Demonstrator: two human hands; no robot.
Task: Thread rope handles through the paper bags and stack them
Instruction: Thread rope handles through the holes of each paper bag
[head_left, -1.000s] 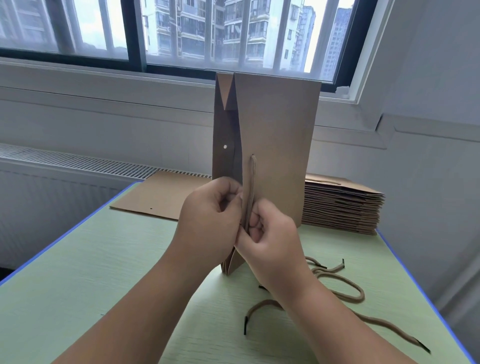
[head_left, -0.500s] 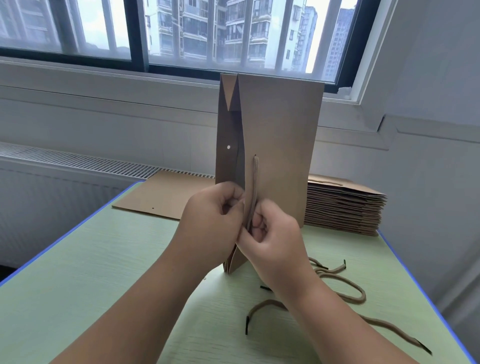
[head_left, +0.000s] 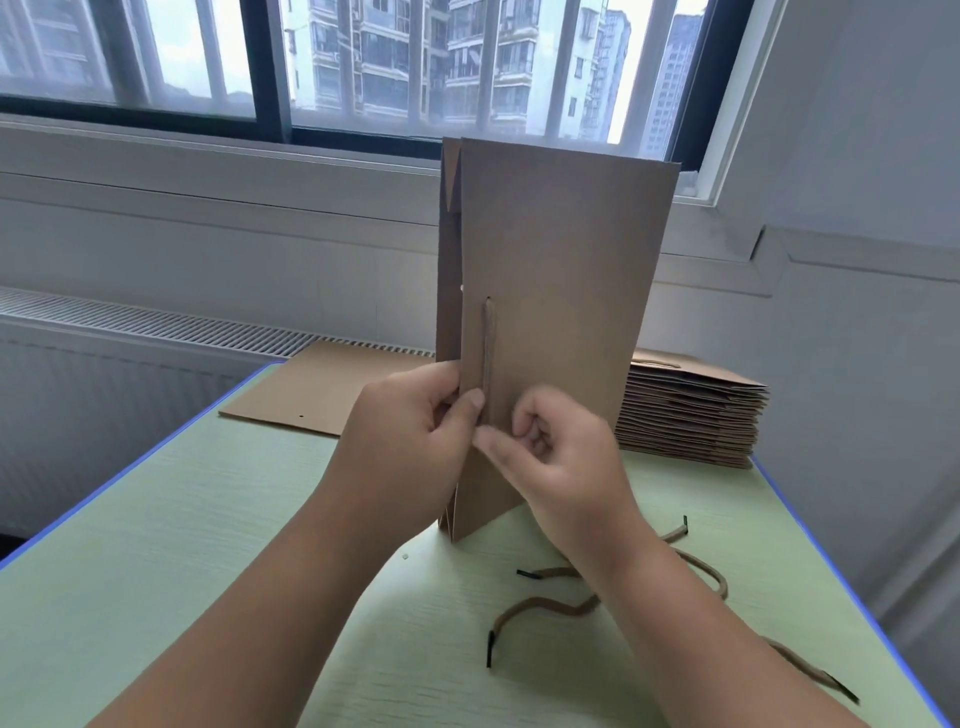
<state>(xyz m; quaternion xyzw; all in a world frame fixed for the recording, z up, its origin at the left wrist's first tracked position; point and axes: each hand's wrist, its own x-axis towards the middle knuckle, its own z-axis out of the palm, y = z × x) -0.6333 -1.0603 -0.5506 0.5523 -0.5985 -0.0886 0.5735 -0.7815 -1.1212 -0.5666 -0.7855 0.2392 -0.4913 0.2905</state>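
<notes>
Pale green surface (head_left: 156, 571), blue-edged, nearest. On it, by the right forearm, loose rope handles (head_left: 535, 601) with black tips. Above them the left hand (head_left: 415, 415) pinches the near edge of the upright paper bag (head_left: 561, 270), thumb pressed on its face beside the rope (head_left: 488, 348). On the right hand (head_left: 561, 457) the fingers are curled and the forefinger reaches to the rope's lower end; whether it pinches the rope I cannot tell. The bag stands folded, one corner on the surface, between both hands. The rope runs straight up its face to a hole.

Step, as I read it: threading a handle, lower end being seated. Next calls for drawing it snug, then a second rope for the other panel, whose punched hole shows.

Beyond: flat bag (head_left: 322, 395) left, stack of bags (head_left: 691, 415) right, then the window (head_left: 415, 62). No brand, label or writing legible anywhere.
</notes>
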